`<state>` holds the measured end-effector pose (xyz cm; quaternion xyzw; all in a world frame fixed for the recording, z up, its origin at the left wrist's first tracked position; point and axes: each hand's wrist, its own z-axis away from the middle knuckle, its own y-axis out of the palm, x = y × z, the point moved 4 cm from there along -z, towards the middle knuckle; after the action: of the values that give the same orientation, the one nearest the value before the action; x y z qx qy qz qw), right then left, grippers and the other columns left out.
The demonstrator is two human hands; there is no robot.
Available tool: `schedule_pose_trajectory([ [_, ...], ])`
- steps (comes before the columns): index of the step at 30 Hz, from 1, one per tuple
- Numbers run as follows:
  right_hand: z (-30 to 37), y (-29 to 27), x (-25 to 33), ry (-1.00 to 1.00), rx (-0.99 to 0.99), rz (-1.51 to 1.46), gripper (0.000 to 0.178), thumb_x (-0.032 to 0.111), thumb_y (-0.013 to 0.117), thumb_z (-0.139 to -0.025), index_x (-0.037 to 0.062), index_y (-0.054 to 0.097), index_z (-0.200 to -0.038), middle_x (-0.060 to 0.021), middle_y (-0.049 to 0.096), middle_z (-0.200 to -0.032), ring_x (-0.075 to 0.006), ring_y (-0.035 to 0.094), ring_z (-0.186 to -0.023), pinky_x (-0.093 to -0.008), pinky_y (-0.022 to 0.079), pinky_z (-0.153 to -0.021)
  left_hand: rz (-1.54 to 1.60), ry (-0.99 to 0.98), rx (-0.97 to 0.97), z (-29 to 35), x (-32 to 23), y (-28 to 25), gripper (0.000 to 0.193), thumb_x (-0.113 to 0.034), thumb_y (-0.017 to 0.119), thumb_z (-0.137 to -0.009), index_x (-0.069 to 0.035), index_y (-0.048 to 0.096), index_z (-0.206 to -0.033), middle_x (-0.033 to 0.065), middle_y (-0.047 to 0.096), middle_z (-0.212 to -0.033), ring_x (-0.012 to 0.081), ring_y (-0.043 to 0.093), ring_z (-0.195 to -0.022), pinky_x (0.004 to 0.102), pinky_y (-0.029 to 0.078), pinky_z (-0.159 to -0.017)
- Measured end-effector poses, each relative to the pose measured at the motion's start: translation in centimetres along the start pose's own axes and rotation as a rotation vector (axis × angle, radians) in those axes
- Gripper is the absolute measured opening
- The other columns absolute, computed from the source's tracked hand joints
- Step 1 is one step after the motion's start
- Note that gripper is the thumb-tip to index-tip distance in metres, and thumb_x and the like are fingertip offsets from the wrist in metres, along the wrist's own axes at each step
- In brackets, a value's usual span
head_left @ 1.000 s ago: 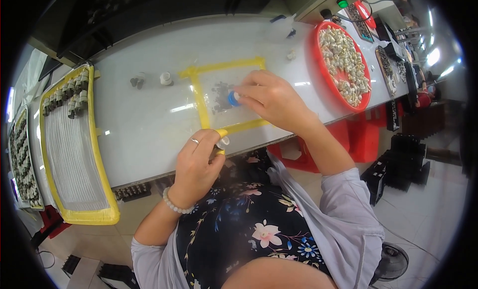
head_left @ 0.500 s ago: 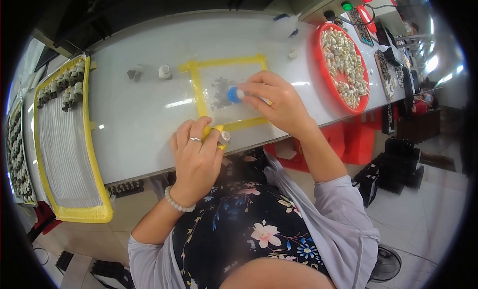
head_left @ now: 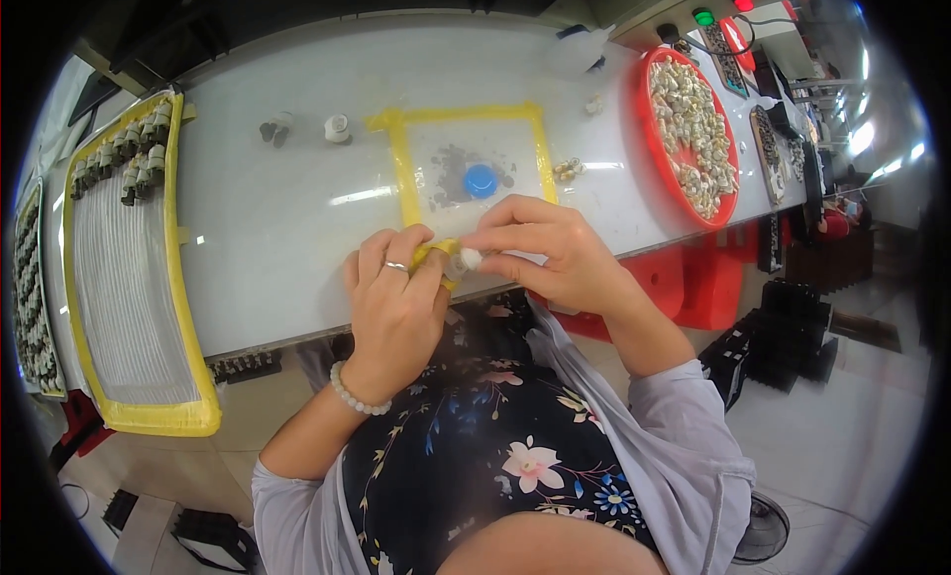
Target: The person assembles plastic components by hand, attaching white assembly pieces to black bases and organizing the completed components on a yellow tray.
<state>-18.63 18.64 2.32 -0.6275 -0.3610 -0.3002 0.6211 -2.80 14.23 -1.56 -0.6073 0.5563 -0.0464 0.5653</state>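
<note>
My left hand (head_left: pixel 396 288) is closed at the table's front edge around a small pale cylindrical part (head_left: pixel 454 269), with yellow material at its fingertips. My right hand (head_left: pixel 555 253) pinches a small white piece (head_left: pixel 471 259) between thumb and fingers and brings it against the end of that part. Whether the two pieces are joined is hidden by the fingers. Just beyond my right hand a round blue cap or dish (head_left: pixel 480 182) sits on a dark-smudged patch inside a yellow tape frame (head_left: pixel 401 169).
On the right, a red basin (head_left: pixel 648 129) holds many small whitish parts. A yellow-edged tray (head_left: pixel 134 308) at left carries several dark-and-white parts at its far end. Small parts (head_left: pixel 337 129) stand behind the tape frame's left side. A few gold-coloured bits (head_left: pixel 569 169) lie right of the frame.
My right hand has come back from the blue cap toward my left hand, carrying the small white piece. The blue cap is now uncovered. My left hand has stayed nearly in place.
</note>
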Motion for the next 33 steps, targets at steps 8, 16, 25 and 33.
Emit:
schedule_pose_trajectory([
  [8,-0.2,0.6,0.1,-0.036,0.013,0.110,0.022,0.002,0.070,-0.076,0.0015,0.069,-0.098,-0.0100,0.063,-0.091,-0.0237,0.061,-0.080,-0.0304,0.050,-0.070,-0.011,0.013,0.002,-0.2,0.0,0.0,0.025,-0.007,0.067,-0.069,-0.002,0.064,-0.093,0.0061,0.056,-0.109,0.0266,0.050,-0.102,0.0391,0.037,-0.082],
  [16,-0.3,1.3,1.9,-0.219,0.005,0.382,0.020,0.002,0.070,-0.072,-0.0005,0.067,-0.091,-0.0090,0.060,-0.085,-0.0256,0.060,-0.076,-0.0339,0.050,-0.065,0.008,0.015,-0.004,-0.1,0.1,0.4,0.025,-0.005,0.064,-0.069,-0.001,0.064,-0.093,0.0052,0.057,-0.107,0.0253,0.051,-0.100,0.0383,0.036,-0.081],
  [25,-0.4,1.8,2.0,-0.176,0.058,0.512,0.023,0.003,0.065,-0.071,-0.0002,0.065,-0.094,-0.0097,0.058,-0.089,-0.0269,0.058,-0.080,-0.0343,0.049,-0.070,0.070,0.052,-0.002,-0.6,0.0,0.4,0.028,-0.001,0.061,-0.068,0.001,0.063,-0.095,0.0063,0.057,-0.104,0.0260,0.052,-0.100,0.0382,0.037,-0.081],
  [33,2.2,-2.5,-2.7,0.018,-0.372,0.261,0.020,0.004,0.065,-0.080,0.0005,0.067,-0.100,-0.0121,0.064,-0.093,-0.0222,0.063,-0.079,-0.0308,0.050,-0.072,0.310,-0.041,0.012,0.1,0.7,-1.9,0.027,0.002,0.065,-0.068,0.001,0.062,-0.094,0.0103,0.061,-0.097,0.0303,0.056,-0.093,0.0378,0.044,-0.080],
])
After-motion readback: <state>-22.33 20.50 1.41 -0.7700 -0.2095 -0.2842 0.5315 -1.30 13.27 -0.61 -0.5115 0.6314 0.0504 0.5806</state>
